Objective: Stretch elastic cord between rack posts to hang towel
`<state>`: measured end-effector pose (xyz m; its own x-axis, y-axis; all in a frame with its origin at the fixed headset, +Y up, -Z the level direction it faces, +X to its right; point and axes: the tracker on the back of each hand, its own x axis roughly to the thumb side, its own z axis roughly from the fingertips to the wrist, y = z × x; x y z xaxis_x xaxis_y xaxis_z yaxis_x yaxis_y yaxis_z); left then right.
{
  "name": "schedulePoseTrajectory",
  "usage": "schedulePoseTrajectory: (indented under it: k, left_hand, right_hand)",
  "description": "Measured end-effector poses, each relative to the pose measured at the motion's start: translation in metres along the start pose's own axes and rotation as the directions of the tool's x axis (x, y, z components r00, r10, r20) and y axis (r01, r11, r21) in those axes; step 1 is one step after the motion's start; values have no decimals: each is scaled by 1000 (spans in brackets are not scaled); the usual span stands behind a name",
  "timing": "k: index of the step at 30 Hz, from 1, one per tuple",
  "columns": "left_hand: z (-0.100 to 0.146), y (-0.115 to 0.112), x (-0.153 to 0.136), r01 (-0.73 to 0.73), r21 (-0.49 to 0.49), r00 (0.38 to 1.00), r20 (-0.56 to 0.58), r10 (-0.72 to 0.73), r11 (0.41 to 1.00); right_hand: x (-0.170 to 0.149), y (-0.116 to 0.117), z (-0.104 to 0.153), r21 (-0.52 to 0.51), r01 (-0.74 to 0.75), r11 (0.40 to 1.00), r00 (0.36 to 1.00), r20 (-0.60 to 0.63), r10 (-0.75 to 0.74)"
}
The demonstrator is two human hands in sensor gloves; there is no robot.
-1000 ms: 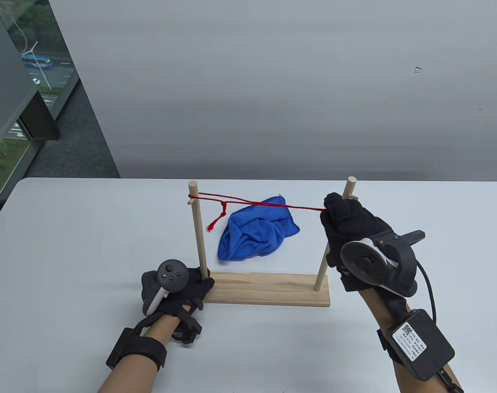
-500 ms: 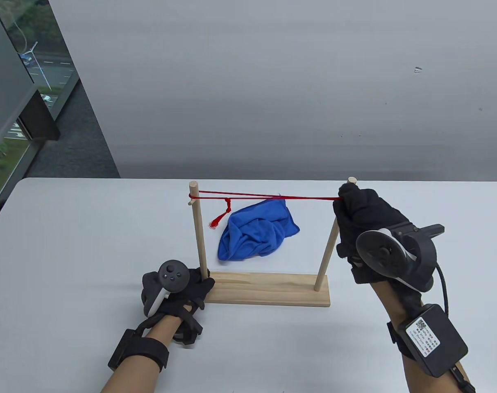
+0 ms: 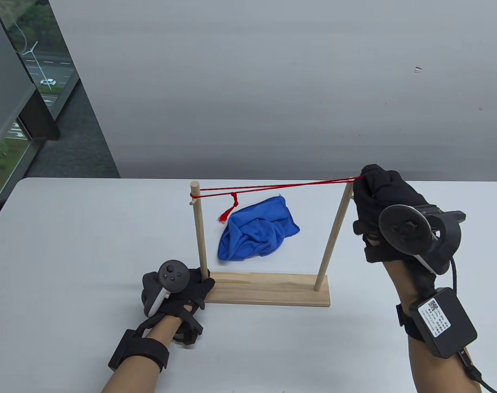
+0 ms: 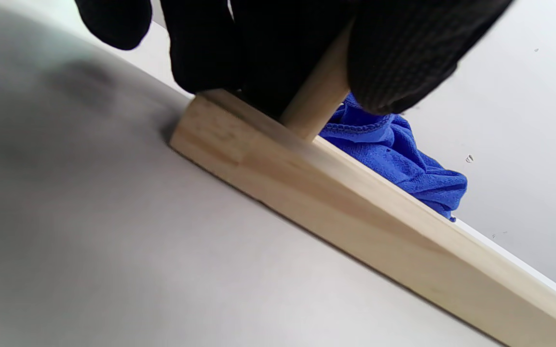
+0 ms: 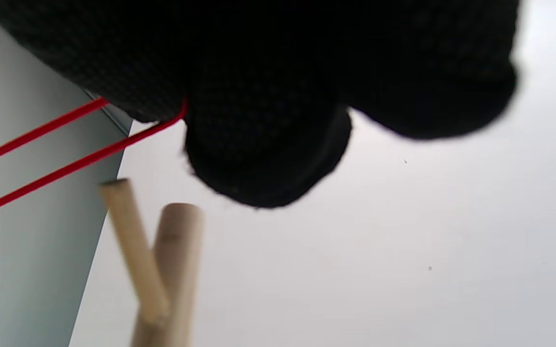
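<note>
White table [image 3: 68,229], grey wall [image 3: 273,82], window [image 3: 14,82] left

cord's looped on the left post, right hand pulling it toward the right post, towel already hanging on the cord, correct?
One error: the blue towel is not on the red cord; the table view shows it crumpled on the table behind the rack. The rest holds: left post looped, right hand pulling at the right post.

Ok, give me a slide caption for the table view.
Right hand pulls red cord over the right post; left hand steadies rack base.
</note>
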<state>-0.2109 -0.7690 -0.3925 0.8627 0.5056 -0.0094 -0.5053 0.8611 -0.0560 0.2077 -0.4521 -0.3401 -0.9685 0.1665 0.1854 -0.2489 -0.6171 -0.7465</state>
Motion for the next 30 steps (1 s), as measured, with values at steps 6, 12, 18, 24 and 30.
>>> schedulePoseTrajectory:
  k: [6, 12, 18, 24, 30]
  left_hand:
    - [0, 0, 0, 1, -2, 1000, -2, -1, 1000]
    - [0, 0, 1, 9, -1, 1000, -2, -9, 1000]
    - [1, 0, 1, 8, -3, 1000, -5, -8, 1000]
    - [1, 0, 1, 7, -2, 1000, -9, -7, 1000]
    - [1, -1, 1, 4, -5, 1000, -19, -4, 1000]
  right_hand:
    - [-16, 11, -7, 7, -4, 1000, 998, -60, 4]
    - [-22, 27, -11, 38, 1, 999, 995, -102, 3]
    - [-25, 30, -10, 45, -10, 999, 993, -115, 15]
    - [-28, 33, -2, 42, 27, 999, 997, -77, -24]
    - [-33, 36, 11, 0, 64, 998, 998, 20, -64]
